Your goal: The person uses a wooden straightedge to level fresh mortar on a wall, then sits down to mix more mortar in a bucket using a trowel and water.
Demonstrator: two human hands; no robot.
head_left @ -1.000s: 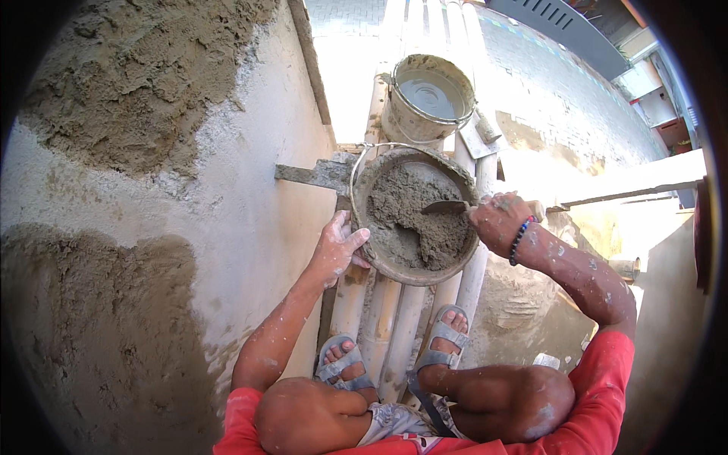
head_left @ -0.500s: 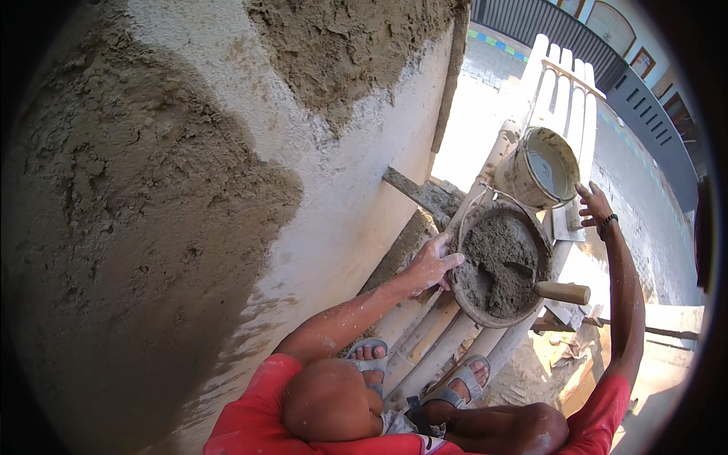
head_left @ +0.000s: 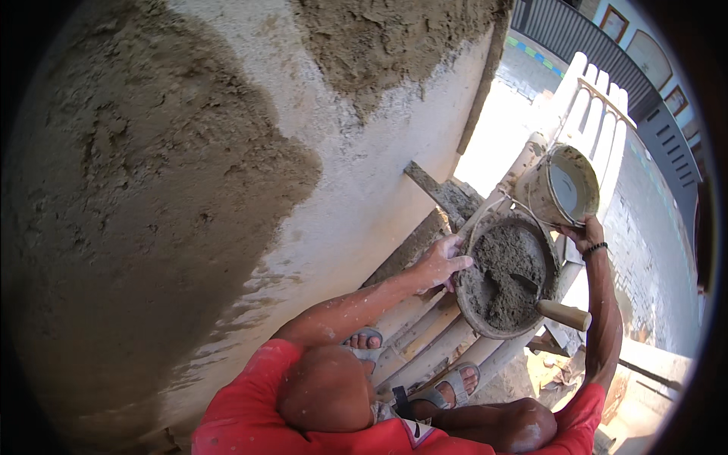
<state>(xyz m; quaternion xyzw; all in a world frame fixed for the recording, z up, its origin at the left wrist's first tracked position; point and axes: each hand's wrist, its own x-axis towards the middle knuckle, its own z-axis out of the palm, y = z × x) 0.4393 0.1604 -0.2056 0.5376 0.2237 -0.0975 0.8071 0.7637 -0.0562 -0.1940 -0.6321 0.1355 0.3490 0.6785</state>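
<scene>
Head view, right of centre: the left hand [head_left: 442,263] rests with fingers spread on the near rim of the mortar pan [head_left: 474,303], not clamped, while the right hand [head_left: 585,235] curls around the lower rim of the water bucket [head_left: 542,199] above it. Both vessels sit on round scaffold poles [head_left: 425,345]; a tilt or hard pull could probably roll the pan off or slop water out. Counted: one pan, one bucket, one trowel [head_left: 560,312] lying in the mortar.
</scene>
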